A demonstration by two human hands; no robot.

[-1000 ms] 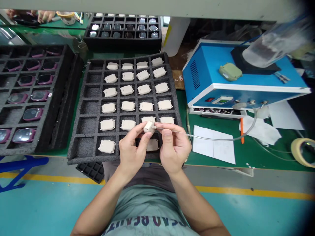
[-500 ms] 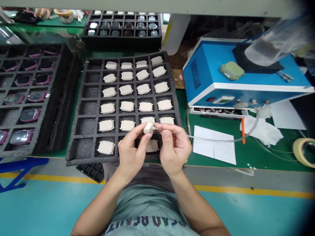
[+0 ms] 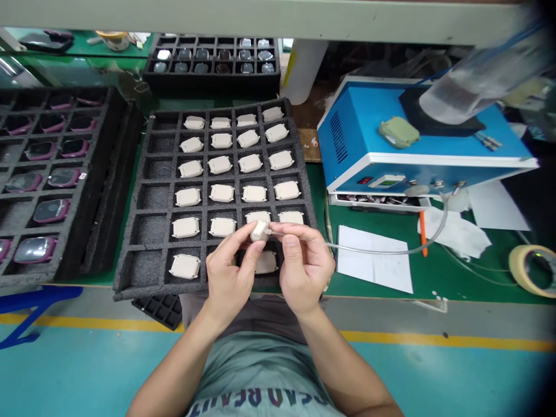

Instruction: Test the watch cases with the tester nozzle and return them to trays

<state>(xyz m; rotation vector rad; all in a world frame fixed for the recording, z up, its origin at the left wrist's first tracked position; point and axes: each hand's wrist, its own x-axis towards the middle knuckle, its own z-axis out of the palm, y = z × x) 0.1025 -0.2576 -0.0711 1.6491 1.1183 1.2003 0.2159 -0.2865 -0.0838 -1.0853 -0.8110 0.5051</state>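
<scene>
Between thumb and fingers, my left hand (image 3: 229, 267) is closed on a cream watch case (image 3: 259, 230), held on edge above the foam tray. My right hand (image 3: 305, 267) pinches the end of a thin clear tube (image 3: 369, 251), whose small tip meets the side of the case; whether it goes inside is too small to tell. Below both hands lies the dark foam tray (image 3: 153, 236), its cells holding several more cream watch cases (image 3: 187, 197). The hands partly cover the lower right cells.
Right of the tray stands a blue machine (image 3: 373, 165) with the tube attached and a green watch case (image 3: 398, 132) on top. White paper (image 3: 373, 260), an orange stick (image 3: 423, 233) and a tape roll (image 3: 532, 269) lie nearby. Stacked trays (image 3: 93, 191) with purple watches stand left.
The camera view has tilted slightly, so the bench appears a little lower and further left. Both hands keep their hold, with the tube tip still at the watch case.
</scene>
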